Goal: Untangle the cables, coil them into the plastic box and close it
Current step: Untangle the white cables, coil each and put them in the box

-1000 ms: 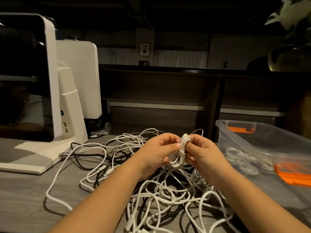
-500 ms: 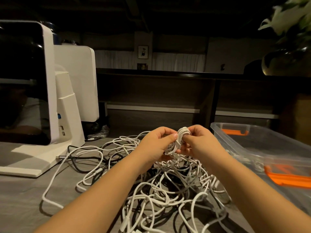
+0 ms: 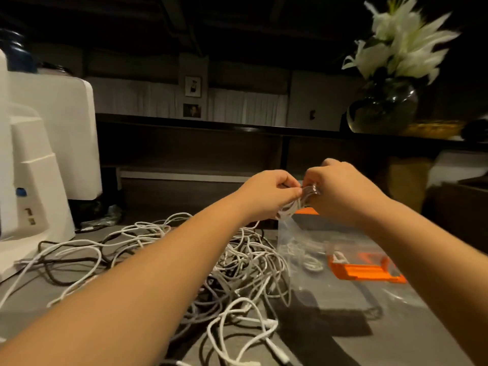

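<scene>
A small coiled white cable (image 3: 291,206) hangs between my two hands, held above the near left corner of the clear plastic box (image 3: 298,233). My left hand (image 3: 266,194) pinches the coil from the left, and my right hand (image 3: 340,191) grips it from the right. The box has orange latches (image 3: 364,270) and holds a coiled white cable (image 3: 309,260) inside. A tangled heap of white and dark cables (image 3: 237,273) lies on the table below my left forearm.
A white monitor stand and device (image 3: 39,167) occupy the left side of the table. A dark vase with white flowers (image 3: 385,107) stands on the ledge at the back right. Loose cable ends (image 3: 264,339) trail toward the table's front edge.
Both hands have carried the coiled cable to the right, from over the tangle to above the box's left corner. The view has swung right and upward.
</scene>
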`<state>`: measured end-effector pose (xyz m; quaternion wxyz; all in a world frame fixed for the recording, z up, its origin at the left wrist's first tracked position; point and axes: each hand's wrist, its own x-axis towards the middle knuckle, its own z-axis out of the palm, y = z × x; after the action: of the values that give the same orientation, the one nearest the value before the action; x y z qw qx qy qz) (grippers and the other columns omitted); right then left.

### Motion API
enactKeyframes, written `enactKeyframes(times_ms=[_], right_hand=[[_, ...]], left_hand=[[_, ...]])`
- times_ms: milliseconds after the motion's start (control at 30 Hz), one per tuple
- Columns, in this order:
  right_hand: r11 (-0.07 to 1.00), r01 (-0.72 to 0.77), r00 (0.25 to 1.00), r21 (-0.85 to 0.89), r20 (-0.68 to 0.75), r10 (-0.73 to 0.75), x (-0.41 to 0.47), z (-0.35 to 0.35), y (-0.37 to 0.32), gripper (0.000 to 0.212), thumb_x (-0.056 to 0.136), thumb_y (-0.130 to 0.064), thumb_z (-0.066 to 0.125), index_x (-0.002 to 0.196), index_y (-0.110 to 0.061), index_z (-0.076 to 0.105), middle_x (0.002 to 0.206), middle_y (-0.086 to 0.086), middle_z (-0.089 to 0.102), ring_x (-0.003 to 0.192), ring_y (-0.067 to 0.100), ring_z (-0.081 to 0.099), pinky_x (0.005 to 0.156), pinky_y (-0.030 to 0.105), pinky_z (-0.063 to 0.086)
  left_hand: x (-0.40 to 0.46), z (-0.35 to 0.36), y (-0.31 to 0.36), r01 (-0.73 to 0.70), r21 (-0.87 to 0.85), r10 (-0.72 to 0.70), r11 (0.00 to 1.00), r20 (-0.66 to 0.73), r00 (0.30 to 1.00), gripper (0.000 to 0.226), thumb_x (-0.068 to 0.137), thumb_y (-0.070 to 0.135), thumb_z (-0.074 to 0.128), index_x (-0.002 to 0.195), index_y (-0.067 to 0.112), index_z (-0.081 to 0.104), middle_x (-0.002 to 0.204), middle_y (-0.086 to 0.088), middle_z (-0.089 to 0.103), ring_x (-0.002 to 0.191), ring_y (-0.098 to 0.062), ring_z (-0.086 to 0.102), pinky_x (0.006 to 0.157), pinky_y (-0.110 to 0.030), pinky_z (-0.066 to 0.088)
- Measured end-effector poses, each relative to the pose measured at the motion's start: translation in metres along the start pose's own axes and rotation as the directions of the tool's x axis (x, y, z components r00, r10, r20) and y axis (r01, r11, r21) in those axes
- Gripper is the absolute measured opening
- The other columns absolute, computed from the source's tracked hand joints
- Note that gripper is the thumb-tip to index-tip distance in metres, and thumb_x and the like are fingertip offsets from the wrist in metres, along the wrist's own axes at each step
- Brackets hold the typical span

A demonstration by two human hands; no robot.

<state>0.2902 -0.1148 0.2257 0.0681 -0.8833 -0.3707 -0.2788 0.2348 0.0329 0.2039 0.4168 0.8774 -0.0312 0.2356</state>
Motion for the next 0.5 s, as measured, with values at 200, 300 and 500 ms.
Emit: enactKeyframes(times_ms=[200, 300, 500], right_hand=[[0.990, -0.122, 0.979, -0.068, 0.155, 0.131, -0.010, 0.002, 0.029, 0.022, 0.087, -0.025, 0.067, 0.109, -0.021, 0.062, 0.103, 0.004, 0.065, 0.091, 0.025, 0.059, 0.074, 0.031, 0.049], [0.983, -0.153, 0.939, -0.097, 0.296, 0.175, -0.010, 0.003, 0.031, 0.031, 0.089, -0.019, 0.065, 0.119, -0.016, 0.059, 0.104, 0.006, 0.064, 0.090, 0.024, 0.060, 0.073, 0.029, 0.048], [0.997, -0.072, 0.991, 0.025, 0.112, 0.069, -0.004, 0.007, -0.003, 0.011, 0.088, -0.022, 0.059, 0.098, -0.021, 0.064, 0.093, 0.003, 0.064, 0.084, 0.024, 0.058, 0.070, 0.032, 0.050]], left_hand=[[0.019, 0.033, 0.017, -0.087, 0.263, 0.071, 0.961, 0.071, 0.995, 0.021, 0.098, 0.028, 0.060, 0.118, 0.023, 0.064, 0.100, 0.006, 0.064, 0.094, -0.014, 0.060, 0.075, -0.027, 0.046], [0.017, 0.036, 0.012, -0.063, 0.253, 0.042, 0.965, 0.086, 0.995, 0.028, 0.097, 0.030, 0.062, 0.124, 0.023, 0.061, 0.100, 0.009, 0.064, 0.092, -0.009, 0.060, 0.076, -0.023, 0.050], [0.001, 0.014, -0.001, -0.060, 0.352, 0.052, 0.934, 0.034, 0.998, 0.014, 0.095, 0.022, 0.059, 0.103, 0.017, 0.069, 0.087, 0.005, 0.063, 0.082, -0.014, 0.056, 0.075, -0.031, 0.046]])
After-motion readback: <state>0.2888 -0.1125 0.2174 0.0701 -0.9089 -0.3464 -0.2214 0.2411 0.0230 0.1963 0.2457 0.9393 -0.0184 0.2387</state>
